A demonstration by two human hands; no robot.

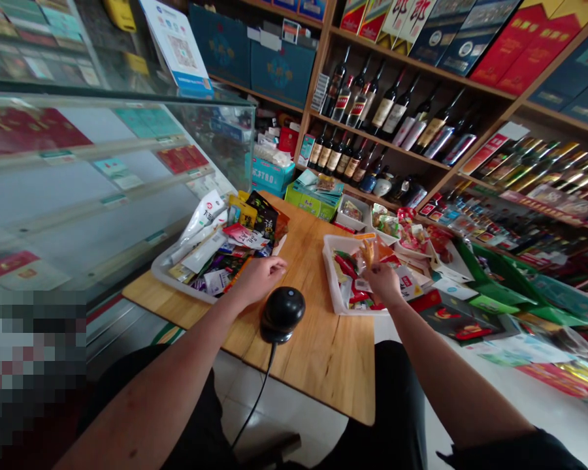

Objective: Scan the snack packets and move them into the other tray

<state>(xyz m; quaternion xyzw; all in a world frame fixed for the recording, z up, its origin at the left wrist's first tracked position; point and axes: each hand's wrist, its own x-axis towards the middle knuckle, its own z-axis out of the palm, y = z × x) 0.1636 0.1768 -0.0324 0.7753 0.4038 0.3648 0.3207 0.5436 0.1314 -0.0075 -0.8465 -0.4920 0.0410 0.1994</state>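
My left hand (261, 279) hovers over the wooden table (318, 365), its fingers curled with nothing showing in them. It is beside the right edge of a white plastic tray (163, 269) piled with snack packets. Between my hands stands a round black scanner-like device (284, 310) with a cable running off the front edge. At the right, my right hand (385, 284) pinches a clear snack packet (368, 251) with orange-brown contents. It is above a second white tray (329, 277) filled with red and mixed packets. My fingertips partly cover the packet's lower end.
A glass display counter (127, 111) borders the table on the left. At the far end sits a green box (310, 201) with packets on top. Several snack trays and a green crate (494, 281) line the right side. Shelves of wine bottles (385, 108) rise behind.
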